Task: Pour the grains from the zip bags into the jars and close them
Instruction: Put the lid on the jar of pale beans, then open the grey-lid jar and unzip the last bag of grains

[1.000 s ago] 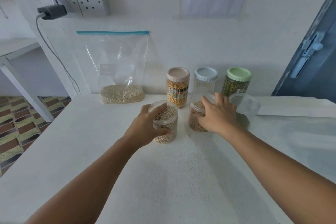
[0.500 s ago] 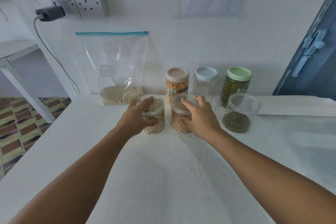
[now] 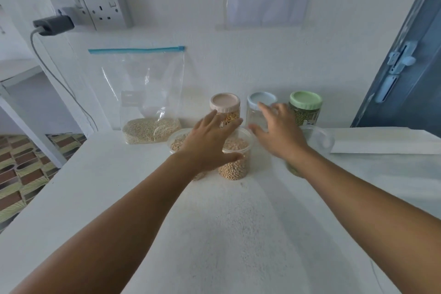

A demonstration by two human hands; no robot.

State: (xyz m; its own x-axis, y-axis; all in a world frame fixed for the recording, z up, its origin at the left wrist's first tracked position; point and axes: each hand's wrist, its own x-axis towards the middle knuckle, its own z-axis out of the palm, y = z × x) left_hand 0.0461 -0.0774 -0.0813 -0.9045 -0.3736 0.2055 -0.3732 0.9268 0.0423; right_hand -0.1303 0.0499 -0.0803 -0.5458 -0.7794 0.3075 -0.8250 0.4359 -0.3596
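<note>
head view, right hand: the right hand (image 3: 278, 136) is up off the surface (image 3: 238, 234), fingers (image 3: 267, 108) spread and holding nothing, tips right in front of the blue-lidded jar (image 3: 260, 112)
head view, left hand: the left hand (image 3: 211, 143) is splayed flat too, holding nothing, hanging over the two open tubs (image 3: 235, 157) of pale beans, which partly hides the pink-lidded jar (image 3: 225, 107)
empty jar: the blue-lidded one looks empty and stands upright at the back wall, just beyond the right fingertips, so I'd say the right hand is way nearer
zip bag: the zip bag (image 3: 140, 93) leans on the wall off to the left, strip closed, grain pooled at the bottom; closer to the left hand
green-lidded jar: the green-lidded jar (image 3: 305, 108) is full and capped
my guess: grab the blue one, unscrew it, then the bag
</note>
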